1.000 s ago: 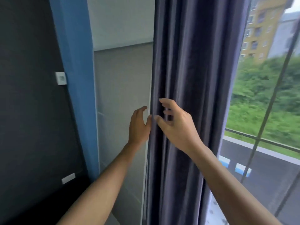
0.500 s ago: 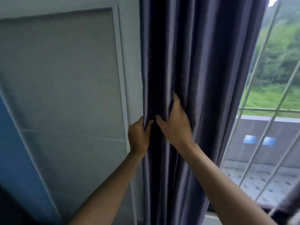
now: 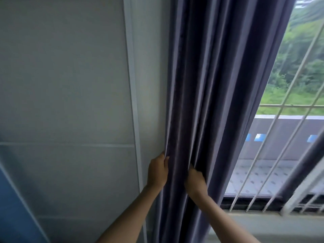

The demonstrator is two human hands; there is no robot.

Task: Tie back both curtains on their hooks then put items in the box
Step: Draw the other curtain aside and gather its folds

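A dark purple-grey curtain [image 3: 219,76] hangs in bunched folds down the middle of the view, beside the window. My left hand [image 3: 157,171] grips the curtain's left edge, thumb on the front of the fabric. My right hand [image 3: 195,181] is pushed into the folds just to the right of it, fingers buried in the cloth and gripping a fold. The two hands are a fold's width apart at the same height. No hook, tie-back or box shows.
A grey panelled wall [image 3: 70,85] with a white vertical trim strip [image 3: 133,102] stands left of the curtain. To the right is a window with white bars [image 3: 273,155] and a sill [image 3: 263,223] at the lower right. A blue surface [image 3: 12,216] fills the bottom left corner.
Both hands went from hovering open at the curtain's edge to gripping its folds, then slid lower. My view has swung down and right, showing more of the window bars and sill.
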